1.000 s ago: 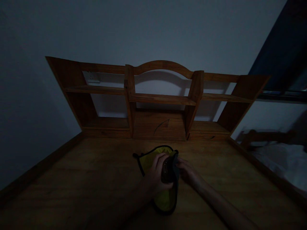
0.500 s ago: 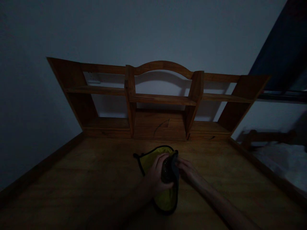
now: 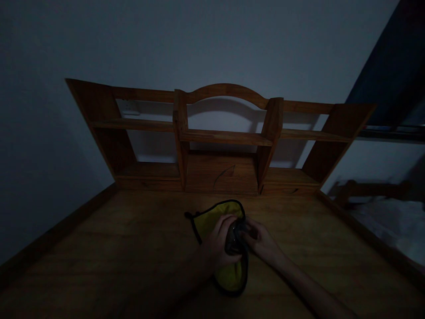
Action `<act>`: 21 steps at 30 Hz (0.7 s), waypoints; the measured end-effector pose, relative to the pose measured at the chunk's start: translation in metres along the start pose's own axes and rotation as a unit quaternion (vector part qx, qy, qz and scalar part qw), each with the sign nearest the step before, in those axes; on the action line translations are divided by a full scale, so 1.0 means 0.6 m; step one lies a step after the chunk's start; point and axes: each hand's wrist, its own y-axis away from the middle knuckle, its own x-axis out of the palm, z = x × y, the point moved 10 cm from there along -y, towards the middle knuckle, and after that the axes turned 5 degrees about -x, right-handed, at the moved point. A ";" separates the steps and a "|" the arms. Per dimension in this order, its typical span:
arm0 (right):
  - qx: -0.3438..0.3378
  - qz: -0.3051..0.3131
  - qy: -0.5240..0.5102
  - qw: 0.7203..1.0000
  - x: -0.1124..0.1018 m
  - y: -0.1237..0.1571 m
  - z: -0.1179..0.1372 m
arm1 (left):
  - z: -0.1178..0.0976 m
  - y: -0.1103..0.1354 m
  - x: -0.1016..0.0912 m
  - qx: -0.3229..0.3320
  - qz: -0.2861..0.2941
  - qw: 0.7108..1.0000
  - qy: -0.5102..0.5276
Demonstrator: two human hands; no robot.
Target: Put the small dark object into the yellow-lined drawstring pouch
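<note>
A yellow cloth pouch with a black trim point(image 3: 210, 220) lies on the wooden desk point(image 3: 133, 248) in front of me. My left hand point(image 3: 217, 246) is curled around a small dark object point(image 3: 232, 237) at the pouch's right edge. My right hand point(image 3: 260, 239) pinches the same dark object from the right, its fingers closed on it. The dim light hides what the object is. Part of the pouch lies under both hands.
A wooden hutch with open shelves point(image 3: 222, 137) stands at the back of the desk against a pale wall. Raised wooden rails run along the desk's left and right sides. A bed with white bedding point(image 3: 392, 221) sits to the right.
My right hand has moved a little left and closed in on the dark object. The pouch's right flap has folded in slightly. My left hand has hardly moved.
</note>
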 end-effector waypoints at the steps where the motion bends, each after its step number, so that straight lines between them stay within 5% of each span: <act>1: -0.001 0.001 0.001 1.000 0.000 0.000 0.002 | 0.000 0.000 0.000 0.001 -0.001 1.000 0.000; 21: 0.013 -0.029 0.107 0.994 -0.007 0.004 0.009 | 0.010 0.005 0.011 -0.005 0.025 1.000 -0.013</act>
